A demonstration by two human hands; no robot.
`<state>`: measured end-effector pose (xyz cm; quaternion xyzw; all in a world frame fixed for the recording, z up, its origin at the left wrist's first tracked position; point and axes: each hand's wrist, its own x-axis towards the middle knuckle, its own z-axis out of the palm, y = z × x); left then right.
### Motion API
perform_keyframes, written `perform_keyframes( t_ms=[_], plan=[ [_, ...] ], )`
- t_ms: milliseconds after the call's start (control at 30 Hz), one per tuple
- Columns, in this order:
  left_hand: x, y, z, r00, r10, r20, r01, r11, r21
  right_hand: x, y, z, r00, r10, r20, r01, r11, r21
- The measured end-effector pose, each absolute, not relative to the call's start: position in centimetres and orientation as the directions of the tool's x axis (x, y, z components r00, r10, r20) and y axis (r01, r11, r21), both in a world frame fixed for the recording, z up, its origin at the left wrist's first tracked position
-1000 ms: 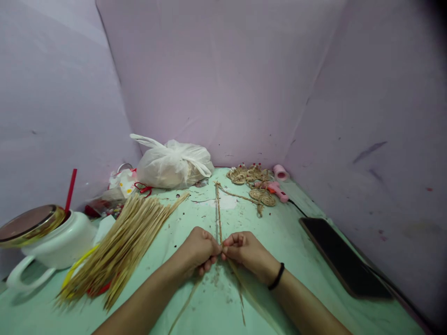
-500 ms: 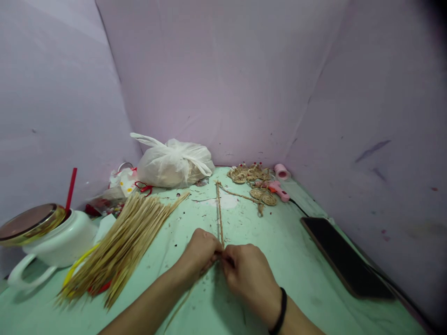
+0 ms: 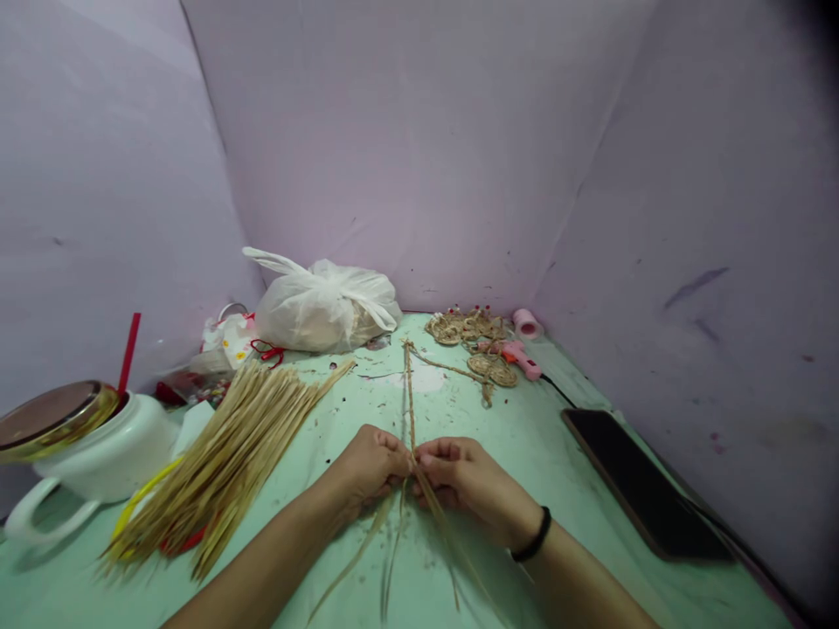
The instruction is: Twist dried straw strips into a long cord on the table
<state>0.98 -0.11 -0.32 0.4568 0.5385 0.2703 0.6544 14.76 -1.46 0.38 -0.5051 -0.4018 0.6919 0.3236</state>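
A thin straw braid (image 3: 411,406) runs straight from the far part of the table toward me. At its near end, my left hand (image 3: 375,465) and my right hand (image 3: 462,480) pinch the straw strands almost fingertip to fingertip. Loose strands (image 3: 436,507) hang from under the fingers and fan out toward me, some below each hand. A black band circles my right wrist. Left of my hands lies a bundle of dry straw (image 3: 242,445). A second length of braid (image 3: 449,367) slants right from the far end of the first.
A white knotted plastic bag (image 3: 324,306) stands at the back. Coiled straw pieces (image 3: 465,325), a pink glue gun (image 3: 521,358) and a pink roll (image 3: 526,323) lie back right. A black phone (image 3: 646,485) lies right. A white mug (image 3: 108,450) with a lid (image 3: 58,419) stands left.
My right hand has turned and its fingers have opened out from a closer curl. Several loose strands now show below the hands. Both hands still meet at the braid's near end.
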Motion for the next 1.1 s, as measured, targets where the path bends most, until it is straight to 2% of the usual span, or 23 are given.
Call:
perform_keyframes(
  t_ms=[100,200,267,533,633,767,867,933,1000,1100],
  plan=[
    [0.9,0.0,-0.4,0.29,0.846,-0.447,0.151,0.421,0.895,14.0,-1.7,-0.1,-0.248,0.838,-0.485,-0.019,-0.505,-0.863],
    [0.7,0.2,-0.3,0.3,0.843,-0.446,0.218,0.395,0.892,14.0,-1.5,-0.5,-0.16,0.875,-0.457,0.132,-0.44,-0.888],
    [0.5,0.4,-0.3,0.302,0.853,-0.426,0.282,0.347,0.894,14.1,-1.2,-0.6,-0.155,0.894,-0.42,0.174,-0.394,-0.903],
    [0.0,0.7,-0.9,0.251,0.914,-0.32,0.482,0.169,0.859,14.0,-1.2,-1.3,-0.062,0.91,-0.41,0.095,-0.403,-0.91],
    [0.1,-0.1,-0.1,0.209,0.933,-0.292,0.641,0.095,0.761,13.9,-1.3,-1.5,-0.09,0.91,-0.405,0.076,-0.399,-0.914],
    [1.4,-2.6,1.1,0.164,0.969,-0.183,0.849,-0.044,0.527,13.7,-1.5,-1.6,-0.124,0.91,-0.397,0.023,-0.397,-0.918],
    [2.7,-4.6,0.9,0.192,0.976,-0.104,0.932,-0.148,0.33,13.8,-1.5,-2.0,-0.156,0.895,-0.419,-0.026,-0.428,-0.904],
    [3.2,-5.3,0.6,0.241,0.965,-0.109,0.943,-0.206,0.262,13.9,-1.5,-2.3,-0.174,0.896,-0.409,-0.044,-0.422,-0.906],
    [3.1,-5.3,0.4,0.284,0.952,-0.114,0.931,-0.245,0.269,14.0,-1.4,-2.6,-0.189,0.904,-0.383,-0.05,-0.398,-0.916],
    [2.1,-4.1,0.8,0.231,0.971,-0.062,0.891,-0.186,0.414,14.1,-1.3,-2.7,-0.221,0.907,-0.358,-0.039,-0.375,-0.926]
  ],
)
